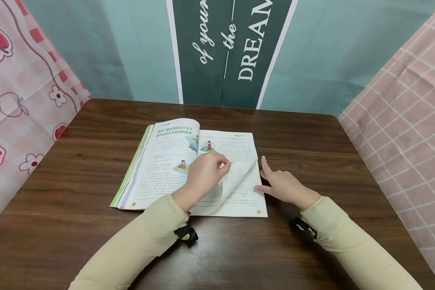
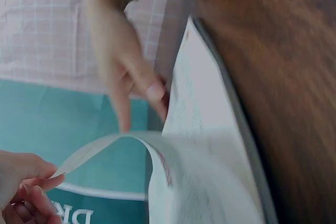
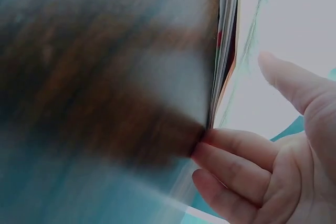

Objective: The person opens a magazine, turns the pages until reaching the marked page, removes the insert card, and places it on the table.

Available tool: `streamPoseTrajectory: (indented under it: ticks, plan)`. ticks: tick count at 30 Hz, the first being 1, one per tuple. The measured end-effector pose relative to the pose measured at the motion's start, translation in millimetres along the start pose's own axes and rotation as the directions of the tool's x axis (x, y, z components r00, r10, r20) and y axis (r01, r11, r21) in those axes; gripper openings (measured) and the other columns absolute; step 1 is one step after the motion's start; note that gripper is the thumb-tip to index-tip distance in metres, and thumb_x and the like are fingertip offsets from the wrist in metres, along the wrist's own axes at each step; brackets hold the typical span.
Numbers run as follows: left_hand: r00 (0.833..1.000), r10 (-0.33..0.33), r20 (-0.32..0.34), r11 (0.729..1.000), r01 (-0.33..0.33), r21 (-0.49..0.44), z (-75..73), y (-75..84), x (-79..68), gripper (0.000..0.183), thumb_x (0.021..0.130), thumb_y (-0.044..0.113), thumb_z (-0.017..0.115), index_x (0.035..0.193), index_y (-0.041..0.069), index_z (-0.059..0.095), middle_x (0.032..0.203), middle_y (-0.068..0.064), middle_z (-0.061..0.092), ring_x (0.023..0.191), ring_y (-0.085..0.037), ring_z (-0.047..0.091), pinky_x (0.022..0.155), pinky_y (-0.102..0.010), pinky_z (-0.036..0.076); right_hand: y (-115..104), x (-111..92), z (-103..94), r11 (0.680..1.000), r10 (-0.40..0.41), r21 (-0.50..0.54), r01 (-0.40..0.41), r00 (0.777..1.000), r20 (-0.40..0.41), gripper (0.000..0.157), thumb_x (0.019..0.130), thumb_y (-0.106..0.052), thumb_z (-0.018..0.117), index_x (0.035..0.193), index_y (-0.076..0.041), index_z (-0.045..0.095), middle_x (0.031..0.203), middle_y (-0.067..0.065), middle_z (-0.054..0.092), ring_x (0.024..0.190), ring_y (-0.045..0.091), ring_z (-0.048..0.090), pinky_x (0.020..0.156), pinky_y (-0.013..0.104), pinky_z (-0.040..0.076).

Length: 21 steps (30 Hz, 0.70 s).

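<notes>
An open book (image 1: 159, 173) with printed text and small colour pictures lies on the table. My left hand (image 1: 206, 169) reaches over it and pinches the corner of a page (image 1: 235, 177) between thumb and fingers. That page (image 2: 94, 148) is lifted and bends in a curve towards the left, baring part of the sheet below. At the book's right edge is my right hand (image 1: 284, 185), fingers spread, the thumb over the page margin. In the right wrist view its fingertips (image 3: 205, 142) are right at the edge of the page stack, and nothing is gripped.
The dark wooden table (image 1: 76, 161) runs back to a blue-green cloth (image 1: 141, 52) with a lettered dark panel (image 1: 232, 48). An apple-print cloth (image 1: 18, 80) hangs at left, a pink checked cloth (image 1: 402, 100) at right. Black bands (image 1: 186, 235) sit at both wrists.
</notes>
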<state>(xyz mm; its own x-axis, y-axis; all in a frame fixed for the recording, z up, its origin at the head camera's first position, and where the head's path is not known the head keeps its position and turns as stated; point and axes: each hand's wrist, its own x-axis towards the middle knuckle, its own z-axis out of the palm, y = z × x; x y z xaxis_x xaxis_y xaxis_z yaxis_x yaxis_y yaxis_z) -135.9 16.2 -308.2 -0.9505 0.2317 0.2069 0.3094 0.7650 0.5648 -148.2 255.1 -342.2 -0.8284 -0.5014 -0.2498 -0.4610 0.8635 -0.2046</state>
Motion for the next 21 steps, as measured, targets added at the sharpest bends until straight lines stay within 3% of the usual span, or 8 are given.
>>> streamPoseTrajectory:
  ticks: [1, 5, 6, 8, 10, 12, 17, 21]
  plan:
    - [1.000, -0.003, -0.014, 1.000, 0.002, -0.014, -3.2, -2.8, -1.0, 0.012, 0.087, 0.020, 0.065, 0.085, 0.015, 0.075, 0.067, 0.005, 0.059, 0.054, -0.009, 0.045, 0.045, -0.024, 0.033, 0, -1, -0.2, 1.000, -0.002, 0.003, 0.002, 1.000, 0.002, 0.091, 0.088, -0.042, 0.060, 0.141, 0.015, 0.013, 0.124, 0.018, 0.056, 0.086, 0.033, 0.064, 0.075, 0.044, 0.048]
    - [0.997, -0.013, -0.078, 0.998, 0.008, -0.065, -17.8, -15.3, -6.7, 0.012, 0.088, 0.018, 0.064, 0.087, 0.012, 0.074, 0.070, 0.003, 0.060, 0.055, -0.010, 0.044, 0.049, -0.026, 0.034, 1, -4, -0.9, 1.000, -0.019, 0.003, 0.019, 0.999, 0.030, 0.091, 0.083, -0.047, 0.065, 0.142, 0.009, 0.024, 0.078, 0.015, 0.066, 0.054, 0.022, 0.057, 0.059, 0.037, 0.045]
    - [0.996, -0.018, -0.091, 0.997, 0.011, -0.073, -22.1, -19.1, -8.7, 0.012, 0.088, 0.017, 0.065, 0.088, 0.010, 0.074, 0.071, 0.001, 0.060, 0.057, -0.011, 0.045, 0.051, -0.027, 0.035, 1, -5, -1.0, 0.999, -0.034, -0.008, 0.034, 0.999, 0.038, 0.090, 0.082, -0.049, 0.065, 0.142, 0.007, 0.028, 0.078, 0.016, 0.066, 0.056, 0.022, 0.057, 0.059, 0.036, 0.045]
    - [0.992, -0.035, -0.120, 0.997, 0.026, -0.078, -32.4, -26.7, -13.7, 0.011, 0.088, 0.017, 0.065, 0.089, 0.009, 0.074, 0.072, 0.000, 0.058, 0.059, -0.013, 0.045, 0.053, -0.029, 0.037, 1, -6, -1.5, 0.998, -0.056, -0.023, 0.058, 0.996, 0.071, 0.089, 0.079, -0.052, 0.066, 0.141, 0.003, 0.034, 0.082, 0.018, 0.065, 0.061, 0.023, 0.059, 0.061, 0.037, 0.045]
    - [0.987, -0.052, -0.151, 0.997, 0.042, -0.068, -42.8, -35.3, -19.4, 0.011, 0.087, 0.016, 0.066, 0.088, 0.009, 0.073, 0.069, -0.001, 0.054, 0.059, -0.016, 0.045, 0.053, -0.031, 0.036, 0, -7, -2.1, 0.996, -0.078, -0.034, 0.082, 0.992, 0.097, 0.088, 0.077, -0.056, 0.066, 0.140, -0.001, 0.038, 0.110, 0.026, 0.060, 0.075, 0.026, 0.063, 0.067, 0.039, 0.047]
    - [0.980, -0.069, -0.189, 0.997, 0.060, -0.050, -52.7, -44.7, -25.8, 0.011, 0.087, 0.016, 0.066, 0.086, 0.008, 0.073, 0.068, -0.002, 0.051, 0.058, -0.017, 0.044, 0.053, -0.032, 0.035, 0, -8, -2.4, 0.993, -0.102, -0.045, 0.108, 0.988, 0.116, 0.090, 0.075, -0.059, 0.066, 0.139, -0.003, 0.040, 0.132, 0.029, 0.045, 0.089, 0.030, 0.063, 0.074, 0.041, 0.047]
    - [0.959, -0.083, -0.272, 0.995, 0.097, 0.037, -72.6, -67.6, -44.3, 0.010, 0.085, 0.014, 0.067, 0.085, 0.006, 0.073, 0.065, -0.002, 0.048, 0.055, -0.018, 0.042, 0.052, -0.034, 0.031, -4, -11, -2.5, 0.993, -0.108, -0.034, 0.115, 0.981, 0.159, 0.095, 0.069, -0.062, 0.069, 0.140, -0.005, 0.042, 0.136, 0.032, 0.037, 0.087, 0.033, 0.063, 0.071, 0.039, 0.047]
    - [0.951, -0.101, -0.293, 0.983, 0.140, 0.116, -86.0, -80.5, -60.5, 0.010, 0.084, 0.014, 0.068, 0.086, 0.006, 0.073, 0.067, -0.002, 0.048, 0.054, -0.017, 0.040, 0.048, -0.033, 0.029, -7, -12, -1.9, 0.995, -0.090, -0.033, 0.098, 0.979, 0.182, 0.097, 0.067, -0.062, 0.072, 0.141, -0.007, 0.040, 0.140, 0.032, 0.032, 0.081, 0.032, 0.062, 0.067, 0.036, 0.046]
